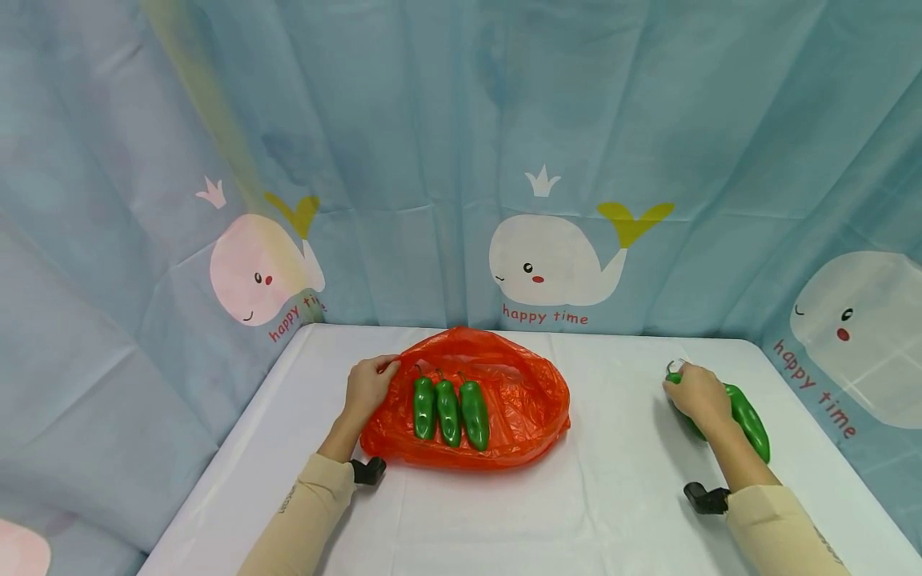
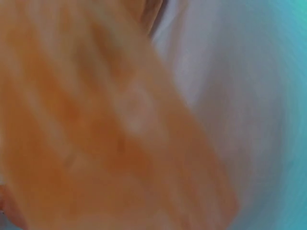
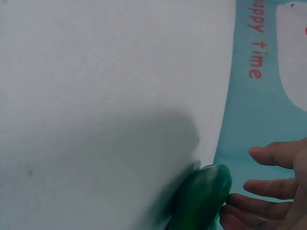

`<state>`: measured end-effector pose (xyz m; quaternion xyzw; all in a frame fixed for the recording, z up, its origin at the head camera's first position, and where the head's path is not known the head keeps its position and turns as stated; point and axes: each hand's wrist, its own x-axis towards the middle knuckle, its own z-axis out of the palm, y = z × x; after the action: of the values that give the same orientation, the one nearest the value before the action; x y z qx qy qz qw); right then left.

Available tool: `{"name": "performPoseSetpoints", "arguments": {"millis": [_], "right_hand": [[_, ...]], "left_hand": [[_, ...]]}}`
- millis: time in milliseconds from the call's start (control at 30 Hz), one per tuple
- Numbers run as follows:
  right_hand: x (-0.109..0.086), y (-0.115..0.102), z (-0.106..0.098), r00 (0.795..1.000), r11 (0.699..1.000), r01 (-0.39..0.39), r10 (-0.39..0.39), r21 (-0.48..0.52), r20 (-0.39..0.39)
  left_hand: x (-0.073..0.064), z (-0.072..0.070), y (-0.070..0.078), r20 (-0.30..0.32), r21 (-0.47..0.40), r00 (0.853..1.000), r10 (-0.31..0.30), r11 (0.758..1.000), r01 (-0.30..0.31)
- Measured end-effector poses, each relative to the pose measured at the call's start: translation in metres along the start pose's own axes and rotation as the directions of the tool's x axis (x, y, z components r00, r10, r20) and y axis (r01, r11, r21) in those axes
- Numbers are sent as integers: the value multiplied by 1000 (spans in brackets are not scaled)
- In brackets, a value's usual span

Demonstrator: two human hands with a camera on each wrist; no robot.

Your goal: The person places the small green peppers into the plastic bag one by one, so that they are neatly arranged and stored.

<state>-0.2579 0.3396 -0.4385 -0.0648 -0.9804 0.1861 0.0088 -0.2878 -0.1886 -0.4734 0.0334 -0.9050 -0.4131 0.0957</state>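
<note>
Head view: the left hand (image 1: 367,392) pinches the red bag (image 1: 515,412) edge; the right hand (image 1: 696,394), fingers curled, holds a green pepper (image 1: 673,377), best lifted with the bag steadied.

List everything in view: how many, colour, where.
Table: one, white, lower half
Bag: one, red, left of centre on table
Peppers: three, green, in bag
Other peppers: at least two, green, table's right
Curtain: count unclear, blue, behind table
Whale prints: at least three, pale, on curtain
Lettering: three, red, by whale prints
Sleeves: two, beige, bottom of picture
Wrist gadgets: two, black, beside sleeves
Left hand: one, bare, bag's left edge
Right hand: one, bare, at other peppers
</note>
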Motion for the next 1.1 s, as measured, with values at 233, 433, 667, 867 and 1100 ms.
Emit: {"name": "performPoseSetpoints", "arguments": {"millis": [233,433,667,867,1100], "right_hand": [[-1,3,3,999,998,6,-9,-69,-37],[-3,5,5,998,997,23,-27,-78,-51],[-3,6,4,999,997,24,-28,-77,-44],[-3,8,4,1000,997,7,-7,-79,7],[-2,6,4,1000,997,6,-4,-83,24]], "left_hand": [[0,0,1,-3,2,1000,4,1000,-4],[0,0,1,-3,4,1000,2,1000,-2],[-1,1,0,-1,3,1000,-3,1000,3],[-2,0,0,-2,6,1000,4,1000,-4],[-1,-2,-1,2,6,1000,8,1000,-8]]}}
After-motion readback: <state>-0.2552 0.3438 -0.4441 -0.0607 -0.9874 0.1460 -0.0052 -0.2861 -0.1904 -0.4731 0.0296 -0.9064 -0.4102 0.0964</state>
